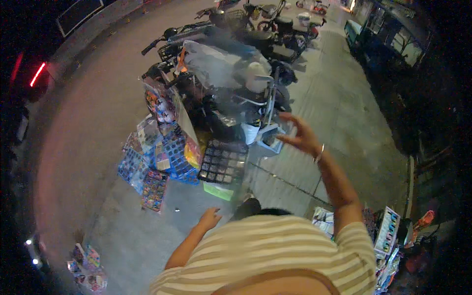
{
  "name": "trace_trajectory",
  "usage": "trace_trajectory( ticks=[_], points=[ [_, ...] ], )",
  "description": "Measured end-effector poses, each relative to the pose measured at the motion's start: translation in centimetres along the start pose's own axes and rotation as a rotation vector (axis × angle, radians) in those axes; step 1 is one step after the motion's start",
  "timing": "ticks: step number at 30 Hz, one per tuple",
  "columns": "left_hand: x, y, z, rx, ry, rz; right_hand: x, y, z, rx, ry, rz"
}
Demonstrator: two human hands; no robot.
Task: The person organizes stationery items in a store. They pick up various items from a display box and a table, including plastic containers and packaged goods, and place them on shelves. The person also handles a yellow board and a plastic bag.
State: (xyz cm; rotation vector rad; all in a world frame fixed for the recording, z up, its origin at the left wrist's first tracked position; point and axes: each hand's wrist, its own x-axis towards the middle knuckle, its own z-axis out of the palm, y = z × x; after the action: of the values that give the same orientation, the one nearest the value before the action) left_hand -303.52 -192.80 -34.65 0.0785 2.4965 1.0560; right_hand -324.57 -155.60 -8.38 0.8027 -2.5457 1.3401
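Note:
My right hand (301,136) reaches forward with thumb and fingers apart, holding nothing. Just left of it is a grey-white open bin (269,139), with a white bag (250,132) beside it; whether my fingertips touch the bin I cannot tell. My left hand (210,218) hangs low in front of my body, its fingers loosely bent and nothing seen in it. Ahead of that hand lie a light green flat box (219,191) and a black tray divided into small compartments (223,161). Further left are blue compartment trays (173,152) of small goods.
A vehicle loaded with clear plastic sheeting (211,61) stands in front of me, and parked motorbikes (282,27) fill the space behind it. Packaged goods (88,270) lie at lower left. More goods, including a white display box (387,230), are at lower right.

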Motion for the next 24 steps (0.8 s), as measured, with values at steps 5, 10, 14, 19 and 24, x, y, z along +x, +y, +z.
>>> trace_trajectory(
  ticks=[5,10,14,19,24],
  points=[
    [7.8,4.1,-1.5,-0.103,0.165,-0.187,16.0,8.8,-2.2,-0.186,-0.106,-0.027],
    [10.9,7.2,-2.7,-0.109,0.230,-0.291,29.7,17.3,-3.0,-0.308,-0.159,-0.065],
    [10.2,5.4,-0.2,-0.108,0.388,-0.471,42.7,23.7,-1.9,-0.407,-0.183,-0.168],
    [9.6,5.7,5.4,-0.354,0.384,-0.916,57.2,27.3,1.4,-0.541,-0.128,-0.076],
    [12.5,11.7,9.0,-0.542,0.449,-1.159,67.1,28.8,4.6,-0.574,-0.051,-0.180]
  ],
)
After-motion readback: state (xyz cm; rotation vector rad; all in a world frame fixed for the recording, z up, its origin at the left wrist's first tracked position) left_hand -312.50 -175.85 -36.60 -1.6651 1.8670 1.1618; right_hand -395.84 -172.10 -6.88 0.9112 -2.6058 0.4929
